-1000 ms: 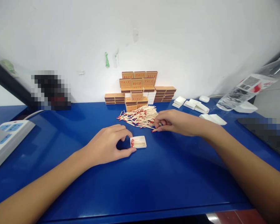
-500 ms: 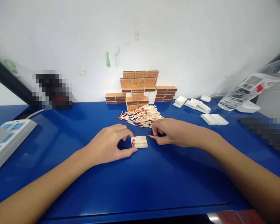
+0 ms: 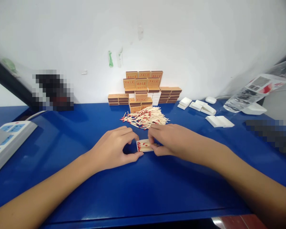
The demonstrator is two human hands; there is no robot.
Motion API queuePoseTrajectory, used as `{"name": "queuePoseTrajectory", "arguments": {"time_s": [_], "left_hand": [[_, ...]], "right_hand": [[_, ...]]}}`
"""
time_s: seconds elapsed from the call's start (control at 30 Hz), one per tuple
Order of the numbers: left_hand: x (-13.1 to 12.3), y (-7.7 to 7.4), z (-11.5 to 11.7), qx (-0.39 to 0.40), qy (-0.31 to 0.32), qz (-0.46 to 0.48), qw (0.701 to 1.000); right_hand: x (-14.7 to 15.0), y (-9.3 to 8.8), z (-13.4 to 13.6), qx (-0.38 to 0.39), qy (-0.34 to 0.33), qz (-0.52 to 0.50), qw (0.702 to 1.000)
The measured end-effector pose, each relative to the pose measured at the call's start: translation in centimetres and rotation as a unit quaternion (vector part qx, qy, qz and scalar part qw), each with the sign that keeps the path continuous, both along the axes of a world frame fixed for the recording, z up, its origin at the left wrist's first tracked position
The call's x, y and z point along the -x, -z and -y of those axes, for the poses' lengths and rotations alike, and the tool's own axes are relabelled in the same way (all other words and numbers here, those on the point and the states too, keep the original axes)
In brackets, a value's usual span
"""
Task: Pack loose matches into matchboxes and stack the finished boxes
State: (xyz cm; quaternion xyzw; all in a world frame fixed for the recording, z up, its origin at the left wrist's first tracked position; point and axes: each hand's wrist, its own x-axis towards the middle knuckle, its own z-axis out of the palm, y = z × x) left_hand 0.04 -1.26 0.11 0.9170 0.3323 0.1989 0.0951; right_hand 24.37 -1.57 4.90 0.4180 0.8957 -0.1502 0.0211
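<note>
A small white matchbox tray (image 3: 143, 140) lies on the blue table, holding several red-headed matches (image 3: 145, 147). Thumb and index finger of my left hand (image 3: 115, 144) are closed around its left end. My right hand (image 3: 169, 136) pinches matches over the tray's right end, which its fingers partly cover. Their red heads point left; how many are in the pinch is hidden. Just beyond my hands is a loose pile of matches (image 3: 147, 117).
Printed matchboxes (image 3: 141, 83) stand stacked against the wall behind the pile. White trays (image 3: 219, 121) lie at the right, near a tilted clear plastic bottle (image 3: 245, 92). A power strip (image 3: 19, 130) sits at the left edge.
My right hand has moved left with the matches, from beside the tray to over its right end. The tray and my left hand have shifted slightly right.
</note>
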Motion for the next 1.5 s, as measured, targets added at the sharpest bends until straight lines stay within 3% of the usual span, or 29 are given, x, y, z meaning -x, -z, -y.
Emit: {"name": "queuePoseTrajectory", "arguments": {"time_s": [0.17, 0.4, 0.63, 0.9, 1.03, 1.17, 1.33, 1.5], "left_hand": [[-0.4, 0.2, 0.3, -0.025, 0.016, 0.003, 1.0], [0.0, 0.1, 0.0, 0.003, 0.005, 0.005, 1.0], [0.1, 0.1, -0.2, 0.005, 0.003, 0.007, 1.0], [0.2, 0.0, 0.1, -0.004, 0.01, 0.008, 1.0], [0.2, 0.0, 0.1, -0.004, 0.008, 0.005, 1.0], [0.2, 0.0, 0.1, 0.001, 0.01, 0.008, 1.0], [0.2, 0.1, 0.0, 0.007, 0.004, 0.003, 1.0], [0.3, 0.0, 0.1, 0.009, 0.003, -0.001, 1.0]], "right_hand": [[2.0, 0.0, 1.0, -0.034, -0.003, 0.068, 0.997], [-1.3, 1.4, -0.6, -0.044, -0.044, -0.097, 0.993], [-1.6, 2.1, -1.2, -0.007, -0.07, -0.137, 0.988], [-0.9, 2.4, -1.0, 0.004, -0.058, -0.148, 0.987], [-1.7, 2.4, -2.1, -0.068, -0.022, -0.179, 0.981], [-2.5, 3.4, -3.6, -0.151, 0.003, -0.174, 0.973], [-2.4, 4.8, -4.4, -0.128, -0.014, -0.158, 0.979], [-2.0, 4.2, -4.0, -0.105, -0.004, -0.15, 0.983]]}}
